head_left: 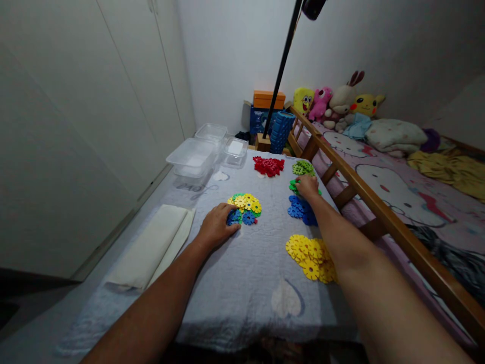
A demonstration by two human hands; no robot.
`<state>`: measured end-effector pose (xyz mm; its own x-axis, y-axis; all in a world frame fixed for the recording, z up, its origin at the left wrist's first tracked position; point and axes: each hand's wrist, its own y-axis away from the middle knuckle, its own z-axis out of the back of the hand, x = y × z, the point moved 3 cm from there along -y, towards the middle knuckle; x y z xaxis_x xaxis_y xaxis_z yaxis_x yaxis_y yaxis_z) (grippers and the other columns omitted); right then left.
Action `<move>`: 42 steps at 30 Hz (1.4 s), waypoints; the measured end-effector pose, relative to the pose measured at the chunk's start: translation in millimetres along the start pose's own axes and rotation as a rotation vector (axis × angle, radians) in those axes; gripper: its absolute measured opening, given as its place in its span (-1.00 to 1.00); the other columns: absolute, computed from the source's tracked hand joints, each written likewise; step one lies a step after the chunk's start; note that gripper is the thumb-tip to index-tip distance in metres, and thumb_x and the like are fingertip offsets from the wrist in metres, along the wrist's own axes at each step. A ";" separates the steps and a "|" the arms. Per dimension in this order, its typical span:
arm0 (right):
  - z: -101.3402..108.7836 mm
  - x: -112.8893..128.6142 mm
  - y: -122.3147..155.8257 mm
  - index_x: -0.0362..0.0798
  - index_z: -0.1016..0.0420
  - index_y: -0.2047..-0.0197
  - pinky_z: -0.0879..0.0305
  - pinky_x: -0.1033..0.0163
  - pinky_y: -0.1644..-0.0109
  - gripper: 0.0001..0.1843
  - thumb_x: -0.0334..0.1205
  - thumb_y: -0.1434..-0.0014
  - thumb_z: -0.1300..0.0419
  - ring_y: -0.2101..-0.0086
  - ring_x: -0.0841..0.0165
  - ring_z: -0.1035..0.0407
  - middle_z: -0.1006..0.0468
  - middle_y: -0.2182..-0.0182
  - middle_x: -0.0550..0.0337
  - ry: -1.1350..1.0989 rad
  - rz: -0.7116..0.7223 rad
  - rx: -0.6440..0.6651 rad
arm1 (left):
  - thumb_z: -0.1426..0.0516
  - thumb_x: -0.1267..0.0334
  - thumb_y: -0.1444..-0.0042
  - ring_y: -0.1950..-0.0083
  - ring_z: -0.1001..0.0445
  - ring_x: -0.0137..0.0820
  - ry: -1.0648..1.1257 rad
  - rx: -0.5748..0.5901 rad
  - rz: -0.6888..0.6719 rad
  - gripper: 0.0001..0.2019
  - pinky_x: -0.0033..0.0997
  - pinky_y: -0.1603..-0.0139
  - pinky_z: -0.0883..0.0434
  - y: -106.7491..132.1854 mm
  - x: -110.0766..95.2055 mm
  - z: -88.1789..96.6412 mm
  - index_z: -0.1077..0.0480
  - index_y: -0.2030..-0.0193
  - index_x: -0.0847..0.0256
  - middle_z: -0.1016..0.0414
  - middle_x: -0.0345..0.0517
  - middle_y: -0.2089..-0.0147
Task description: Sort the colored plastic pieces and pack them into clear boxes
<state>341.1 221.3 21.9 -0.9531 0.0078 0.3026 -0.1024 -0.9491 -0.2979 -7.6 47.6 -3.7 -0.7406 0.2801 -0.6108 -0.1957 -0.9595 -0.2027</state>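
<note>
My left hand point(217, 225) rests on the cloth against a mixed pile of notched plastic snowflake discs, its thumb apart from its fingers. Yellow discs point(247, 203) lie on top of that pile, with blue discs point(248, 218) at its near side and green edges beneath. Over a pile of dark green discs point(293, 186) is my right hand point(308, 186), fingers bent down and closed; what is between the fingertips is hidden. Light green discs point(303, 167) lie just beyond it. On the near side are blue discs point(298, 207), then a larger yellow pile point(308, 253).
Red pieces point(269, 166) are heaped at the table's far end. Clear plastic containers point(193, 156) stand at the far left, and a folded cream cloth point(151, 247) lies nearer. A wooden bed rail point(364, 212) borders the right side; a black pole point(282, 71) rises behind.
</note>
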 end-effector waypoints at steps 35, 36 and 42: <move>2.9 136.8 122.6 -0.08 -0.49 -0.07 -0.30 0.23 0.00 -0.58 -0.36 -0.12 -0.34 0.09 0.27 -0.42 -0.54 0.05 0.02 -0.108 0.486 0.423 | -0.31 0.18 -0.01 -0.11 -0.50 -0.12 -0.027 -0.002 -0.002 -0.50 -0.13 -0.16 -0.44 -1.2 0.5 -0.4 -0.46 -0.14 0.17 -0.50 0.06 -0.11; 8.3 132.4 122.7 -0.08 -0.49 -0.06 -0.32 0.23 0.02 -0.58 -0.35 -0.11 -0.35 0.12 0.28 -0.43 -0.55 0.06 0.03 -0.142 0.458 0.426 | -0.31 0.18 -0.01 -0.11 -0.50 -0.13 -0.025 -0.002 -0.003 -0.50 -0.14 -0.17 -0.44 -1.3 1.0 -0.7 -0.46 -0.14 0.16 -0.50 0.05 -0.11; 53.2 91.9 133.2 -0.08 -0.52 0.10 -0.34 0.26 0.15 -0.70 -0.32 -0.07 -0.39 0.25 0.33 -0.45 -0.57 0.18 0.11 -0.239 0.361 0.466 | -0.30 0.15 -0.02 -0.15 -0.48 -0.10 -0.037 0.000 -0.015 -0.48 -0.11 -0.21 -0.41 -2.6 5.9 -4.7 -0.46 -0.15 0.19 -0.50 0.07 -0.13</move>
<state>255.0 78.8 58.2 -0.8090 -0.3576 0.4665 0.3994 -0.9167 -0.0100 -8.4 51.9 -10.3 -0.7607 0.2927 -0.5793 -0.2067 -0.9553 -0.2113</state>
